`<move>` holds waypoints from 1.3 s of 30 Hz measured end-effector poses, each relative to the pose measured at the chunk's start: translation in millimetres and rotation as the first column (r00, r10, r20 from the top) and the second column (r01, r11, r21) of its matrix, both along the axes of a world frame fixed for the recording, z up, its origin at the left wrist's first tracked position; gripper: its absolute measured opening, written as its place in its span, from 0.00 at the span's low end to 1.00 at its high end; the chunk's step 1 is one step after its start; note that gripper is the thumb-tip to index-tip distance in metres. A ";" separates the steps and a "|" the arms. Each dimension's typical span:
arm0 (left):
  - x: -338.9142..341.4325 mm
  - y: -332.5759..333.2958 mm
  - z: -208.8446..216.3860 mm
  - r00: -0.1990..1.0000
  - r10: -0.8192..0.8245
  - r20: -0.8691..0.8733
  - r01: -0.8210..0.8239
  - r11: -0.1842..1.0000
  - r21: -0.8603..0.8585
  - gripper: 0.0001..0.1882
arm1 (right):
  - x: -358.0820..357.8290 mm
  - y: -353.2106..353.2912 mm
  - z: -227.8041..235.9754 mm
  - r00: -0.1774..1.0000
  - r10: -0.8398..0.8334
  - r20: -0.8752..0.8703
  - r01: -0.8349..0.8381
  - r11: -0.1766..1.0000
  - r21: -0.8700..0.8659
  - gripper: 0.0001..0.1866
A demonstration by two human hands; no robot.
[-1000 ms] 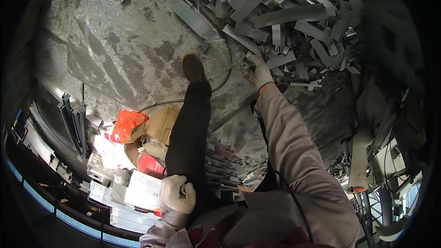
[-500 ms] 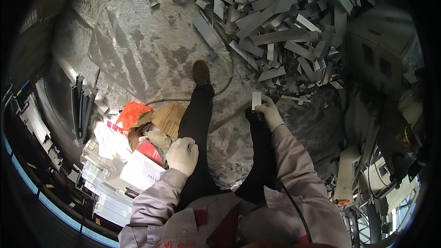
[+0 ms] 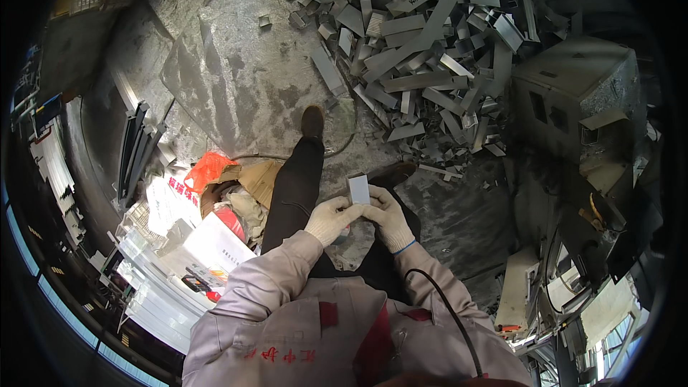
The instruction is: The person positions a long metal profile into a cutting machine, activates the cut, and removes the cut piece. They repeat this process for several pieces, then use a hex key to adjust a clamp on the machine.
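A short pale metal profile offcut (image 3: 358,190) stands up between my two gloved hands, over the gap between my legs. My left hand (image 3: 331,219) wears a knitted white glove and pinches the lower left of the piece. From the other side, my right hand (image 3: 388,219), gloved alike, has its fingers closed around the piece's right and back. Both hands meet at its lower edge, where the fingertips partly hide each other.
A large heap of metal offcuts (image 3: 423,86) lies ahead to the right, beside a grey boxy machine (image 3: 573,86). At my left are a white box (image 3: 215,247), a red plastic bag (image 3: 209,172) and dark long profiles (image 3: 136,147). A cable (image 3: 340,149) curves across the floor.
My right hand has brought the offcut left and nearer to my body. My left hand has come off my left thigh and taken hold of the same piece.
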State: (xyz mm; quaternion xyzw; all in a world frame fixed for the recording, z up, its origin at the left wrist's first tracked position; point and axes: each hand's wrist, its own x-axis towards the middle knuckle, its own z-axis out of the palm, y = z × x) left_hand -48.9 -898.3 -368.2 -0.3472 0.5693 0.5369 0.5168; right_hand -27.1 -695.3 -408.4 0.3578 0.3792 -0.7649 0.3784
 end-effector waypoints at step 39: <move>-269.3 -170.2 -215.1 0.961 0.204 0.186 -0.251 0.925 0.284 0.23 | -329.2 -174.6 -177.4 0.957 0.116 0.267 -0.174 0.963 0.204 0.35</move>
